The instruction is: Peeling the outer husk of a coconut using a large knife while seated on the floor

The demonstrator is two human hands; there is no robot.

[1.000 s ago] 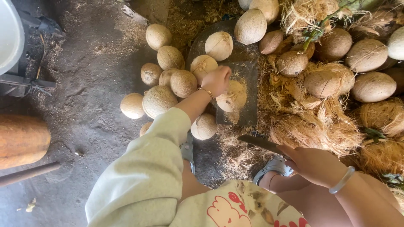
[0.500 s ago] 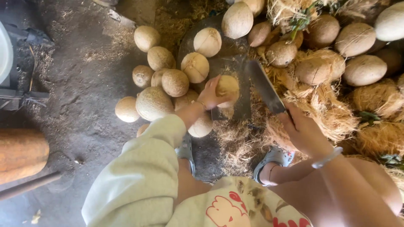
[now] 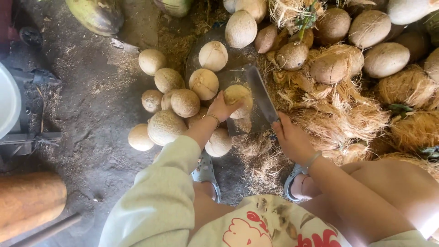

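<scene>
Down at the far left, a white tub (image 3: 7, 105) pokes in at the edge, with a dark metal frame (image 3: 32, 139) beside it and an orange-brown log (image 3: 27, 208) lying on the dirt floor (image 3: 91, 105) below. Up top, a green husk (image 3: 98, 13) sits at the edge of view.

Next comes a cluster of peeled nuts (image 3: 169, 103), pale and round, lying touching each other on the ground. My left hand (image 3: 222, 107), in a pale green sleeve (image 3: 160, 196) with a thin bracelet (image 3: 213, 118) at the wrist, reaches over them. Its fingers are curled around one coconut (image 3: 238, 98), holding it steady on a dark chopping block (image 3: 238, 64), just right of the cluster. Another peeled nut lies just under my forearm, near my grey sandal (image 3: 206, 174).

My right hand (image 3: 292, 139) is closed tight around the handle of a cleaver (image 3: 261, 93). The blade slants up and to the left, its flat lying right beside the held coconut; I cannot tell whether the edge touches it. A band (image 3: 312, 160) circles that wrist, and my other sandal (image 3: 292, 180) shows beneath it.

Loose fibre (image 3: 260, 160) litters the ground between my feet. Further right, torn husk (image 3: 347, 114) is heaped thickly, and behind it lies a pile of brown unpeeled coconuts (image 3: 375, 36) reaching to the right edge.
</scene>
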